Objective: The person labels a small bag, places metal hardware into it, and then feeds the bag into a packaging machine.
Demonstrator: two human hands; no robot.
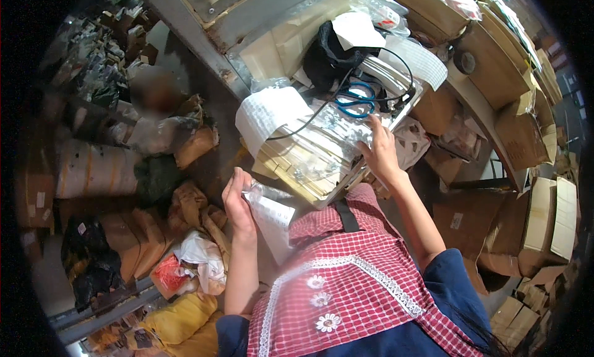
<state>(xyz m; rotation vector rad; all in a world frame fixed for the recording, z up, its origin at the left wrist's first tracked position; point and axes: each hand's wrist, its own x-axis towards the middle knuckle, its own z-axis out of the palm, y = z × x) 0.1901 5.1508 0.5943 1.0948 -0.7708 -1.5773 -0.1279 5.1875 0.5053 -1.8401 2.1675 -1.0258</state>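
My left hand is closed at the edge of a white sheet with rows of small print. Clear plastic shows at the top of that sheet, which hangs down in front of my apron. My right hand reaches over the right edge of a tray, thumb and fingers apart, with nothing seen in it. Just beyond its fingertips lie scissors with blue handles. The tray holds stacked cards or envelopes and clear plastic bags. A curling sheet of white labels lies over its left side.
Behind the scissors are a black pouch and a black cable. A second label sheet curls at the tray's far right. Cardboard boxes crowd the right side. Bags and a yellow bundle lie at lower left.
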